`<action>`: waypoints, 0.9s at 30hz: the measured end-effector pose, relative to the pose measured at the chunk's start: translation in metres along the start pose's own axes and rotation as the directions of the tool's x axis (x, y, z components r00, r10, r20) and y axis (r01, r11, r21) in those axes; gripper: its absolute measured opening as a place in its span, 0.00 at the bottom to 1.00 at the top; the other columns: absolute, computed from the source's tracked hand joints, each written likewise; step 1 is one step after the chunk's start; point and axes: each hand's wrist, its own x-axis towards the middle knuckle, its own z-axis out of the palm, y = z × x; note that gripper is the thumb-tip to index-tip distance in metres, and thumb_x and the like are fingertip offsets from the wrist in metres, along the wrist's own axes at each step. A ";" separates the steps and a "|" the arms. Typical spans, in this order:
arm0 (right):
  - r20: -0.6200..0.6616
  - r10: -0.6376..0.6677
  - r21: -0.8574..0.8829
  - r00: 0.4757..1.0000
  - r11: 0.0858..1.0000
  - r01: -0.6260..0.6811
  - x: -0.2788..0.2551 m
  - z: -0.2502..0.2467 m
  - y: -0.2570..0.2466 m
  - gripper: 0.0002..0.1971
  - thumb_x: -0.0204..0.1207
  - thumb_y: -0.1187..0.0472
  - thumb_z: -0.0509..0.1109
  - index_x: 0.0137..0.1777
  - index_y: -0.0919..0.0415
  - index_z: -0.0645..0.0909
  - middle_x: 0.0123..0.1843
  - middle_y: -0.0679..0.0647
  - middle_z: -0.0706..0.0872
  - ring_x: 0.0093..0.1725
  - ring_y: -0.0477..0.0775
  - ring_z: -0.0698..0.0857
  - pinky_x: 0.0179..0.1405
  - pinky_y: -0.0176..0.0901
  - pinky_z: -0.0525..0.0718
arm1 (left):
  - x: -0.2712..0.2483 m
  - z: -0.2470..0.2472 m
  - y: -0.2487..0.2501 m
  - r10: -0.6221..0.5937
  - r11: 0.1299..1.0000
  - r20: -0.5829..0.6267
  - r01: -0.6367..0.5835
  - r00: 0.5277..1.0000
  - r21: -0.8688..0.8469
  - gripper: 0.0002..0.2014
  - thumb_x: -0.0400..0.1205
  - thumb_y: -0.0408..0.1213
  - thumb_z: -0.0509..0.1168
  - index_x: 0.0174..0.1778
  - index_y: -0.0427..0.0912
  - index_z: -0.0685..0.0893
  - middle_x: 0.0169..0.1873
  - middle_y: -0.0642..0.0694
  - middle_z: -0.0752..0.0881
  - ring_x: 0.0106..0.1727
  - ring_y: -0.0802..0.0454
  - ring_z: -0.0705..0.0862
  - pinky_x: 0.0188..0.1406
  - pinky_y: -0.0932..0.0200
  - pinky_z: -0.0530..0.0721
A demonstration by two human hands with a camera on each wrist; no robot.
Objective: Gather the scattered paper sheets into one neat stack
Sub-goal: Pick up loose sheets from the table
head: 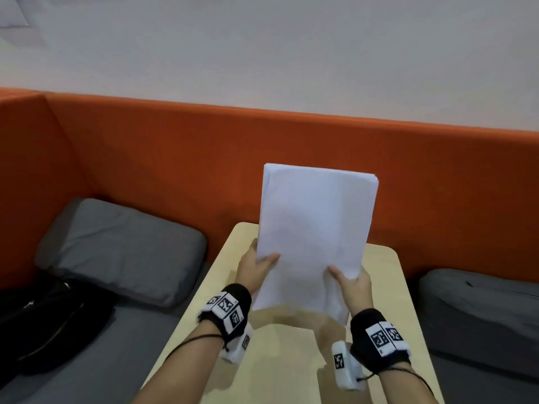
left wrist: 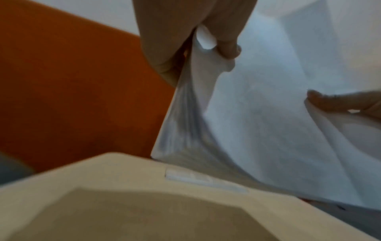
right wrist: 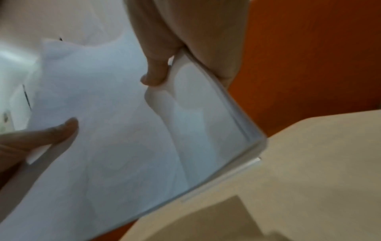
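A stack of white paper sheets [head: 315, 225] stands nearly upright above the light wooden table [head: 280, 357], its bottom edge just over the tabletop. My left hand [head: 258, 265] grips the stack's left side, thumb on the front face. My right hand [head: 351, 279] grips the right side the same way. In the left wrist view the left hand [left wrist: 193, 48] pinches the paper stack [left wrist: 268, 130], whose edges fan slightly. In the right wrist view the right hand [right wrist: 179, 55] pinches the paper stack [right wrist: 123, 130], with the other hand's thumb at the left.
An orange padded wall [head: 175, 158] runs behind and to the left of the table. A grey cushion [head: 122, 246] lies on the bench at the left, with a black bag [head: 49, 325] in front of it. Another grey cushion [head: 478, 313] lies at the right.
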 end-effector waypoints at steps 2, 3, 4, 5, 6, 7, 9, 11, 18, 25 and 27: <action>-0.021 -0.032 0.018 0.999 0.999 0.032 0.014 0.003 -0.011 0.17 0.70 0.67 0.76 0.59 0.61 0.80 0.53 0.56 0.86 0.54 0.55 0.84 0.59 0.47 0.80 | 0.015 0.004 0.018 0.017 0.998 0.021 -0.016 1.000 -0.069 0.16 0.73 0.37 0.71 0.55 0.52 0.78 0.53 0.49 0.87 0.55 0.50 0.86 0.57 0.51 0.84; -0.023 -0.044 0.038 0.999 0.998 0.045 0.021 0.004 -0.015 0.18 0.70 0.67 0.76 0.60 0.61 0.80 0.54 0.56 0.86 0.54 0.55 0.84 0.58 0.46 0.80 | 0.025 0.006 0.024 0.026 0.991 0.056 -0.019 0.998 -0.130 0.18 0.74 0.34 0.71 0.57 0.51 0.77 0.55 0.47 0.86 0.57 0.48 0.86 0.59 0.49 0.83; -0.020 -0.040 0.064 0.999 0.997 0.041 0.028 0.005 -0.018 0.18 0.71 0.68 0.75 0.61 0.62 0.79 0.54 0.55 0.86 0.53 0.54 0.84 0.55 0.44 0.81 | 0.035 0.006 0.028 0.033 0.984 0.081 -0.018 0.996 -0.178 0.22 0.74 0.33 0.71 0.62 0.48 0.75 0.59 0.45 0.85 0.60 0.47 0.85 0.61 0.48 0.83; -0.009 -0.028 0.101 1.000 0.994 0.029 0.036 0.007 -0.020 0.19 0.71 0.68 0.74 0.62 0.62 0.78 0.53 0.54 0.85 0.52 0.52 0.84 0.52 0.39 0.81 | 0.045 0.007 0.028 0.012 0.982 0.090 0.005 0.996 -0.187 0.27 0.74 0.33 0.71 0.68 0.46 0.71 0.62 0.44 0.83 0.63 0.45 0.83 0.62 0.46 0.82; 0.008 0.022 0.117 1.000 0.993 -0.023 0.044 0.009 -0.016 0.20 0.72 0.69 0.74 0.63 0.63 0.77 0.54 0.54 0.84 0.52 0.52 0.83 0.50 0.37 0.80 | 0.054 0.007 0.026 -0.032 0.986 0.089 0.046 0.996 -0.162 0.32 0.76 0.32 0.71 0.74 0.46 0.65 0.66 0.43 0.79 0.65 0.44 0.81 0.63 0.44 0.81; 0.026 0.089 0.120 0.996 0.989 -0.092 0.053 0.010 -0.008 0.21 0.73 0.68 0.73 0.65 0.65 0.75 0.56 0.55 0.83 0.53 0.53 0.82 0.51 0.38 0.79 | 0.061 0.006 0.016 -0.118 0.989 0.074 0.124 0.990 -0.085 0.35 0.78 0.31 0.69 0.78 0.47 0.60 0.69 0.42 0.75 0.68 0.41 0.78 0.66 0.42 0.79; 0.064 0.297 -0.064 0.953 0.954 -0.293 0.066 0.012 0.025 0.24 0.75 0.65 0.72 0.68 0.68 0.68 0.62 0.57 0.80 0.59 0.57 0.80 0.58 0.46 0.77 | 0.065 0.003 -0.016 -0.351 0.919 0.067 0.330 0.934 0.216 0.38 0.81 0.31 0.66 0.82 0.43 0.51 0.74 0.40 0.68 0.73 0.37 0.73 0.71 0.41 0.74; 0.133 0.480 -0.349 0.867 0.841 -0.413 0.079 0.010 0.071 0.30 0.73 0.61 0.74 0.71 0.69 0.65 0.68 0.59 0.78 0.65 0.61 0.79 0.67 0.51 0.77 | 0.057 0.002 -0.056 -0.546 0.752 0.128 0.417 0.828 0.511 0.39 0.81 0.33 0.65 0.83 0.43 0.48 0.76 0.38 0.66 0.75 0.36 0.70 0.73 0.44 0.71; 0.126 0.531 -0.544 0.838 0.743 -0.389 0.092 0.014 0.104 0.32 0.74 0.65 0.71 0.76 0.67 0.63 0.72 0.62 0.77 0.70 0.63 0.77 0.70 0.50 0.74 | 0.050 0.008 -0.084 -0.545 0.568 0.076 0.301 0.835 0.766 0.34 0.85 0.40 0.58 0.83 0.53 0.47 0.81 0.46 0.59 0.79 0.36 0.59 0.76 0.48 0.62; 0.075 0.511 -0.585 0.856 0.718 -0.378 0.079 0.018 0.088 0.28 0.79 0.67 0.64 0.77 0.67 0.58 0.74 0.64 0.73 0.72 0.64 0.74 0.69 0.48 0.72 | 0.053 0.003 -0.084 -0.573 0.645 0.134 0.345 0.808 0.682 0.37 0.84 0.39 0.59 0.83 0.51 0.41 0.82 0.46 0.56 0.82 0.42 0.56 0.80 0.45 0.60; 0.066 0.508 -0.604 0.859 0.705 -0.371 0.078 0.022 0.085 0.29 0.80 0.66 0.63 0.78 0.68 0.55 0.75 0.66 0.71 0.72 0.65 0.73 0.68 0.49 0.72 | 0.053 0.001 -0.080 -0.597 0.639 0.140 0.363 0.790 0.679 0.38 0.85 0.39 0.58 0.82 0.51 0.40 0.82 0.45 0.55 0.82 0.43 0.57 0.81 0.46 0.60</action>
